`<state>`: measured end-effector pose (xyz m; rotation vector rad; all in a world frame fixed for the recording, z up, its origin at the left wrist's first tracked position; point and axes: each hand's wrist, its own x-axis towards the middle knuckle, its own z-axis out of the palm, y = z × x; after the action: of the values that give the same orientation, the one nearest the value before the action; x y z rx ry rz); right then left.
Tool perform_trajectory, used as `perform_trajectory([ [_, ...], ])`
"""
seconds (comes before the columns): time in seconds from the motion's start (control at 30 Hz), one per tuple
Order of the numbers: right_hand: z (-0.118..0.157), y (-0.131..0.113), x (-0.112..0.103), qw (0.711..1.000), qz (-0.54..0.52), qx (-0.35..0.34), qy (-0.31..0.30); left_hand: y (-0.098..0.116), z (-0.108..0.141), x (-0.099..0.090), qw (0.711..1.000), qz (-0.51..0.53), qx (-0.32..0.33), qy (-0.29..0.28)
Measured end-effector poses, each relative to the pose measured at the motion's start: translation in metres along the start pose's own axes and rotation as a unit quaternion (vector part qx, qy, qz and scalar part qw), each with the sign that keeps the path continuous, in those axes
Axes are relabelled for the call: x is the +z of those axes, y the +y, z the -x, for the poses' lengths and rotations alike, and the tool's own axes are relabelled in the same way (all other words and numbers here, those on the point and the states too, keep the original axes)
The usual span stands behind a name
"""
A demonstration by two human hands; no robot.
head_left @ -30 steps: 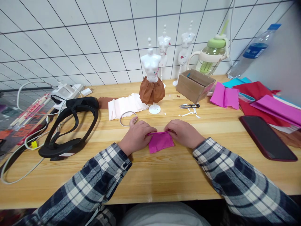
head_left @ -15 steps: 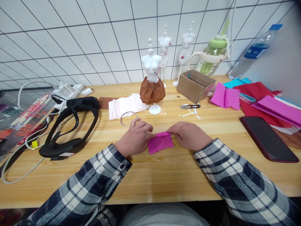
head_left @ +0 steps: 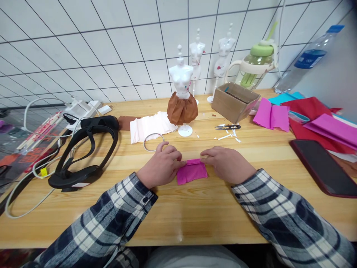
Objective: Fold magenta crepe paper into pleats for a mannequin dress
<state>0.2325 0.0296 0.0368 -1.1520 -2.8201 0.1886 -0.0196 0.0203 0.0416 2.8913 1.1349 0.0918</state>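
Note:
A small magenta piece of crepe paper (head_left: 192, 173) lies on the table, its far edge folded over in a narrow strip. My left hand (head_left: 161, 166) pinches the left end of that fold with thumb and fingertips. At the right end, the fingers of my right hand (head_left: 227, 163) close on the same fold. Beyond my hands stands a small white dress form (head_left: 181, 76) wearing a gathered brown skirt (head_left: 182, 108). A silvery ring (head_left: 153, 142) rests near my left hand, partly on a sheet of pale crepe paper (head_left: 152, 128).
Thread snips (head_left: 228, 127) lie among white scraps. Behind them are a cardboard box (head_left: 232, 104), a jug with a green lid (head_left: 255, 67) and a water bottle (head_left: 309, 59). A phone (head_left: 325, 167) lies at right, a black headset (head_left: 83, 152) with cables at left.
The view has shifted slightly, so everything sits a little differently in the picture. Both hands keep their places at the ends of the fold, with only slight finger movement.

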Motion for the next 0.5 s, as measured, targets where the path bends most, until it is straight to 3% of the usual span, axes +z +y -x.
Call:
perform_trajectory([
  [0.27,-0.004,-0.007,0.002,0.999,0.002,0.026,-0.023,-0.002,0.0,0.0,0.999,0.032,-0.009,-0.002],
  [0.5,-0.005,0.006,0.011,0.983,-0.086,0.09,0.136,-0.011,0.002,0.008,0.994,0.092,-0.042,0.033],
])
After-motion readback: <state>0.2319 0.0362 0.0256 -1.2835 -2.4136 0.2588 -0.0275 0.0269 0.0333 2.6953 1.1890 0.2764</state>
